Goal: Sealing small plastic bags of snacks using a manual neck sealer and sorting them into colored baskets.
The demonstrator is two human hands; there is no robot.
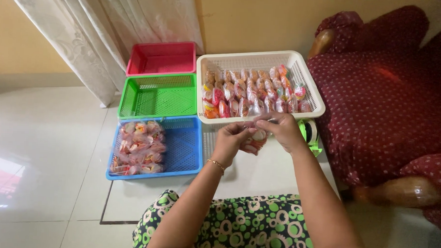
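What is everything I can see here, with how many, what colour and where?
Red basket: one, pinkish red, farthest back by the curtain.
Green basket: one, green, between the red and blue ones.
Blue basket: one, blue, nearest, holding a heap of packets on its left side.
White basket: one, white, right of the coloured ones, with rows of small orange and pink packets.
Tape dispenser: one, green, just right of the hands.
Armchair: one, dark red, dotted, far right.
Curtain: white, upper left.
Small packet: one, clear with reddish contents, between both hands.
Left hand: grips the packet.
Right hand: pinches its top.
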